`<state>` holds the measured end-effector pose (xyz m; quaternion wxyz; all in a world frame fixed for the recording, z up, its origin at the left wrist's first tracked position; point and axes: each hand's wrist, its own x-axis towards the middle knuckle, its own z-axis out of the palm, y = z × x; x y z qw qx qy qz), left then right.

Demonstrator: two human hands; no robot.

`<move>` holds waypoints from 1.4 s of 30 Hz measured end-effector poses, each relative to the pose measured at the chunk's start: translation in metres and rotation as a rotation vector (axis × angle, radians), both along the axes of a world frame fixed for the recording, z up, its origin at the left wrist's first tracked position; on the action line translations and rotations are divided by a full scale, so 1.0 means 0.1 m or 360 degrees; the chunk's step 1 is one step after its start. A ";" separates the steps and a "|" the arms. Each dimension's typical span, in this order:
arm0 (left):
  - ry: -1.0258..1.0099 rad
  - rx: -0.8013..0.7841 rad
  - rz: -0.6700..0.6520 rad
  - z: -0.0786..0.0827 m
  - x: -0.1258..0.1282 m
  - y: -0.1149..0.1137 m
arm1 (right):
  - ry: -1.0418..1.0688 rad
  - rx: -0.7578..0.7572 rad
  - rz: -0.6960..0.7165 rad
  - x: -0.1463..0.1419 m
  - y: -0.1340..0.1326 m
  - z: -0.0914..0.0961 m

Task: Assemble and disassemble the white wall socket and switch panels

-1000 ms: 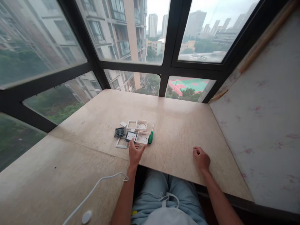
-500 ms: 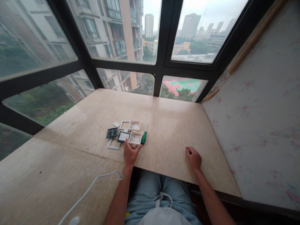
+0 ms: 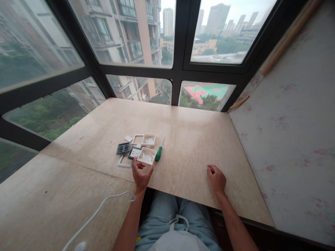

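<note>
My left hand (image 3: pixel 141 177) grips a white plastic wall-switch mounting box (image 3: pixel 147 156) between thumb and fingers. The box is tilted, and its open side with screw holes faces up. Just right of it lies a green-handled screwdriver (image 3: pixel 158 153). A second white mounting box (image 3: pixel 149 139) rests behind. To the left are a dark-edged switch module (image 3: pixel 134 152), partly covered by the held box, and a dark socket module (image 3: pixel 123 148). My right hand (image 3: pixel 217 178) lies on the tabletop at the right, its fingers loosely curled with nothing visible in them.
Two white frames, a near one (image 3: pixel 120 164) and a far one (image 3: pixel 134 140), lie among the parts with a small white plate (image 3: pixel 128 138). A white cable (image 3: pixel 101 208) crosses the table (image 3: pixel 183 146) at lower left. Windows and a papered wall (image 3: pixel 282 139) border it.
My left hand has closed on the near mounting box and tilted it up off its earlier flat position, moving slightly left. My right hand has stayed in place. The view has shifted a little.
</note>
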<state>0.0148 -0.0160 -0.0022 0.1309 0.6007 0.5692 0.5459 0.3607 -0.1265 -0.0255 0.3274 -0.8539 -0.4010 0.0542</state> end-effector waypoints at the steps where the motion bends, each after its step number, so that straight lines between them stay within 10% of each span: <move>1: 0.0002 0.0040 -0.0034 0.05 -0.01 -0.04 | 0.0002 0.0007 0.0007 0.00 0.00 0.00; 10: -0.0323 0.0095 -0.0792 0.66 0.49 -0.09 | 0.0062 0.0104 0.0065 0.02 -0.01 -0.03; 18: -0.1098 -0.0603 -0.1897 0.58 1.12 0.26 | 0.0156 0.0179 0.0181 0.05 -0.06 -0.05; 25: -0.1157 -0.1143 -0.2136 0.31 1.20 0.16 | 0.0210 0.0197 0.0254 0.05 -0.09 -0.01; 42: -0.1231 -0.1422 -0.2384 0.12 1.29 0.31 | 0.0343 0.0244 0.0198 0.05 -0.04 0.05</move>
